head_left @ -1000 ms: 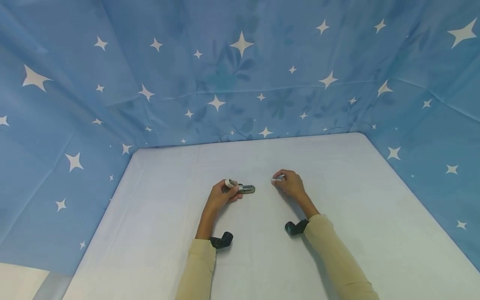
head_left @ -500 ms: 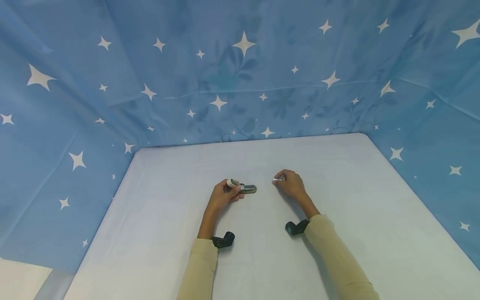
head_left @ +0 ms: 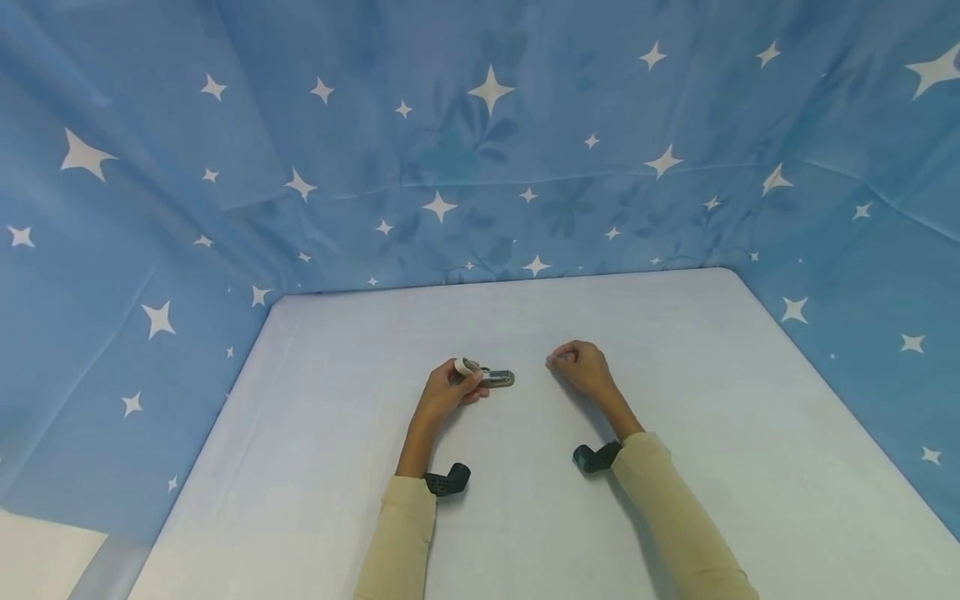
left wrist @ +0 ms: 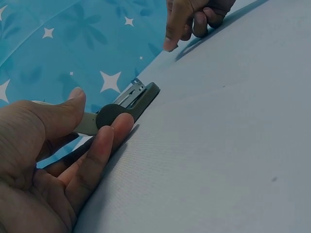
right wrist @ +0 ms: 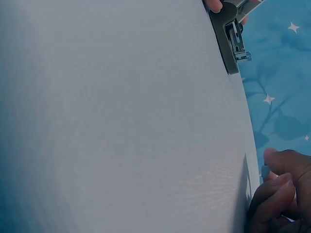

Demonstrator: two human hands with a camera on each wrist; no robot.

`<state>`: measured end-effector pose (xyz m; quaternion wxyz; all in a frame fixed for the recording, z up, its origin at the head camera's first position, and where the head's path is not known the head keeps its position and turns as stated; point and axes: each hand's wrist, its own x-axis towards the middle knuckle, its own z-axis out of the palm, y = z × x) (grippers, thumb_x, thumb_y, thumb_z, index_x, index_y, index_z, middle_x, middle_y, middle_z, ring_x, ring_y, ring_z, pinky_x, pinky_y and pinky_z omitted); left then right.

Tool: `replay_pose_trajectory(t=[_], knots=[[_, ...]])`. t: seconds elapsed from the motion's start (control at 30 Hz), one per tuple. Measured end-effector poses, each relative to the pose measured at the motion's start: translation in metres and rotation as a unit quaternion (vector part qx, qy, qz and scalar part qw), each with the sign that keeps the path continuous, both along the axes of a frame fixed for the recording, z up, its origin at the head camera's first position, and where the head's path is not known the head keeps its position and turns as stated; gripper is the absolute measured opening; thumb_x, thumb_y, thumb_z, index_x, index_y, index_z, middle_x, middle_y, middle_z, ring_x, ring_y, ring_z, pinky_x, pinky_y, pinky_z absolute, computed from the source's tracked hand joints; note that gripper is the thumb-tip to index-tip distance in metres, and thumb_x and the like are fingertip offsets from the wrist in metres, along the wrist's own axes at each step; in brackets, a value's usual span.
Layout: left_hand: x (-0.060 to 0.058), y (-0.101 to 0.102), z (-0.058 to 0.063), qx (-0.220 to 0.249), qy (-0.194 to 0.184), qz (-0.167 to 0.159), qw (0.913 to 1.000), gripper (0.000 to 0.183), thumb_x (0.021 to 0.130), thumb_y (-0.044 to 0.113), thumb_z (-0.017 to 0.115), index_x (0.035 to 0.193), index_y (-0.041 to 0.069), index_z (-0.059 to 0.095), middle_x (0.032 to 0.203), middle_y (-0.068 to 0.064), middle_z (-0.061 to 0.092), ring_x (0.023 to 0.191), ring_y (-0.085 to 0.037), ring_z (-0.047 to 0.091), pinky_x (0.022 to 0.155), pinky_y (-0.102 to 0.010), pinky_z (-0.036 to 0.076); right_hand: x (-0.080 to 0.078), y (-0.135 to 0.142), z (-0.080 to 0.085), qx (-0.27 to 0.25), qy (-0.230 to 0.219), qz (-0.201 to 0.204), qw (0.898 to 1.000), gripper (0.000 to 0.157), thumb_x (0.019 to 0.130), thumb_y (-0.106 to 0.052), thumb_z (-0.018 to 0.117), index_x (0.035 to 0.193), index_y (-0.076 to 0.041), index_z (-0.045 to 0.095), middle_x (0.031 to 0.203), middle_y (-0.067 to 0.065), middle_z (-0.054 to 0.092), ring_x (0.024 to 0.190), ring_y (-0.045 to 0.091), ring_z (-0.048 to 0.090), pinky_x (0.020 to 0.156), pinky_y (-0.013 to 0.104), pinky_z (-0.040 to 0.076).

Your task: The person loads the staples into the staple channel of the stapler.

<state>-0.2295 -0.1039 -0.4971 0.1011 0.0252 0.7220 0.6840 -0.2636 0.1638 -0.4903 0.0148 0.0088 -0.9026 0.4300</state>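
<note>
My left hand (head_left: pixel 442 392) grips a stapler (head_left: pixel 497 378) by its hinged end, thumb above and fingers beneath. The top arm is swung up, which bares the metal magazine (left wrist: pixel 132 94) over the dark base in the left wrist view. The stapler's front end points toward my right hand (head_left: pixel 587 367), a short way off to the right. Between the right thumb and fingertips a small silvery strip (right wrist: pixel 265 171) is pinched, mostly hidden by the fingers; I cannot tell its exact kind. The right hand is held low, close over the table.
A white-covered table (head_left: pixel 517 517) lies under both hands. Blue curtains (head_left: pixel 330 142) with white stars enclose its back and sides. Black wrist cameras (head_left: pixel 450 480) are strapped on both wrists, below the hands in the head view.
The strip in my right fingers showed as a longer white piece a second ago; now little of it shows, and the fingertips look closer together. The left hand and stapler hold nearly still.
</note>
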Motion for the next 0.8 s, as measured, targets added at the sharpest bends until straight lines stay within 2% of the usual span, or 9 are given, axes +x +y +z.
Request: replay_pose_trajectory(t=[0.13, 0.3, 0.4, 0.57, 0.8], knots=[[0.000, 0.001, -0.002, 0.003, -0.002, 0.001, 1.0000, 0.037, 0.095, 0.016, 0.066, 0.125, -0.002, 0.056, 0.119, -0.025, 0.064, 0.086, -0.022, 0.075, 0.075, -0.018, 0.058, 0.002, 0.001, 0.001, -0.053, -0.031, -0.001, 0.998, 0.024, 0.093, -0.019, 0.065, 0.105, 0.003, 0.065, 0.089, 0.013, 0.066, 0.066, 0.012, 0.058, 0.057, 0.023, 0.052], [0.000, 0.001, -0.002, 0.001, -0.002, 0.006, 1.0000, 0.035, 0.094, 0.015, 0.066, 0.124, -0.001, 0.057, 0.118, -0.025, 0.064, 0.087, -0.026, 0.075, 0.073, -0.018, 0.058, 0.003, 0.002, 0.001, -0.156, -0.082, -0.007, 0.984, 0.026, 0.095, -0.017, 0.064, 0.112, 0.003, 0.062, 0.106, 0.020, 0.069, 0.075, 0.011, 0.068, 0.064, 0.027, 0.060], [0.000, 0.002, -0.001, -0.007, 0.000, 0.010, 0.9999, 0.034, 0.094, 0.015, 0.066, 0.124, 0.000, 0.057, 0.116, -0.024, 0.065, 0.085, -0.024, 0.075, 0.071, -0.016, 0.057, 0.003, 0.004, 0.000, -0.190, -0.095, -0.002, 0.977, 0.027, 0.095, -0.015, 0.064, 0.114, 0.005, 0.061, 0.106, 0.020, 0.070, 0.078, 0.010, 0.070, 0.070, 0.027, 0.061], [0.001, 0.002, -0.002, -0.009, -0.002, 0.015, 0.9998, 0.034, 0.095, 0.016, 0.066, 0.123, 0.000, 0.057, 0.112, -0.022, 0.067, 0.080, -0.017, 0.075, 0.068, -0.015, 0.056, 0.003, 0.010, -0.002, -0.231, -0.112, 0.006, 0.966, 0.031, 0.093, -0.011, 0.067, 0.117, 0.006, 0.057, 0.100, 0.013, 0.069, 0.080, 0.009, 0.070, 0.075, 0.027, 0.060], [0.002, 0.003, -0.001, -0.014, 0.004, 0.014, 0.9998, 0.034, 0.095, 0.017, 0.065, 0.124, 0.000, 0.057, 0.112, -0.023, 0.067, 0.081, -0.017, 0.074, 0.067, -0.014, 0.055, 0.007, 0.014, -0.001, -0.245, -0.115, 0.023, 0.962, 0.032, 0.093, -0.006, 0.066, 0.119, 0.007, 0.055, 0.095, 0.008, 0.067, 0.082, 0.008, 0.070, 0.077, 0.025, 0.060]])
